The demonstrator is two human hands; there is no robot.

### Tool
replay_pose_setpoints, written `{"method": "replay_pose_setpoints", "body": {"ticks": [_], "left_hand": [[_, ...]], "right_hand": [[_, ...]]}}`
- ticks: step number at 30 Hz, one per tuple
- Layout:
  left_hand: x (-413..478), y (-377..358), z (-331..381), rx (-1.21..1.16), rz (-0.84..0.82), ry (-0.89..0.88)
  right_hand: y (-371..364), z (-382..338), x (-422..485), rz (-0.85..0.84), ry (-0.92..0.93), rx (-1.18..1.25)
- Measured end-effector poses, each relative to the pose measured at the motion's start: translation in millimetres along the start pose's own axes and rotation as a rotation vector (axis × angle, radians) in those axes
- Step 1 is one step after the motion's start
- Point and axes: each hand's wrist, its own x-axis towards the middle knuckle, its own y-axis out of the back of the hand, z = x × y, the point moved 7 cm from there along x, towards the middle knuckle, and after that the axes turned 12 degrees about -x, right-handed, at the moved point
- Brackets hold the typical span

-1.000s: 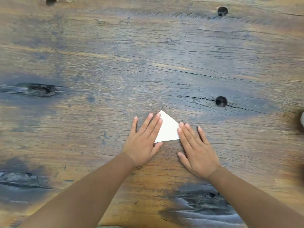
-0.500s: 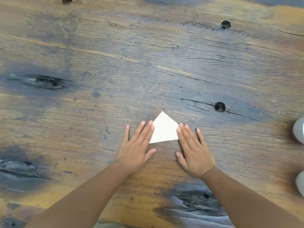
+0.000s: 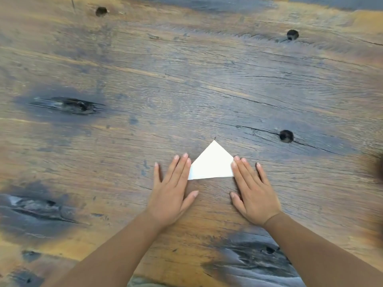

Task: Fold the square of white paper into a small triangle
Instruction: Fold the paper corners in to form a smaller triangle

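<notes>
The white paper [image 3: 211, 163] lies flat on the wooden table as a small folded triangle, its apex pointing away from me and its long edge nearest me. My left hand [image 3: 173, 191] rests flat on the wood just left of it, fingertips beside the paper's left corner. My right hand [image 3: 253, 191] lies flat to the right, its fingertips touching the right corner. Both hands have fingers spread and hold nothing.
The table [image 3: 145, 79] is weathered wood with dark stains and several round knot holes, one [image 3: 286, 136] just beyond and right of the paper. A dark patch [image 3: 66, 105] marks the left side.
My left hand has slid left off the paper, uncovering the triangle's left side. My right hand stays at the right corner. The view has tilted a little.
</notes>
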Motion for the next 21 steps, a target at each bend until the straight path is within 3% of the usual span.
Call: {"method": "replay_pose_setpoints", "body": {"ticks": [9, 21], "left_hand": [[74.6, -15.7, 35.9, 0.130, -0.111, -0.132], [-7.5, -12.2, -15.0, 0.167, -0.104, -0.048]], "right_hand": [[2.8, -0.3, -0.1, 0.018, 0.005, -0.014], [1.7, -1.1, -0.1, -0.028, -0.002, -0.021]]}}
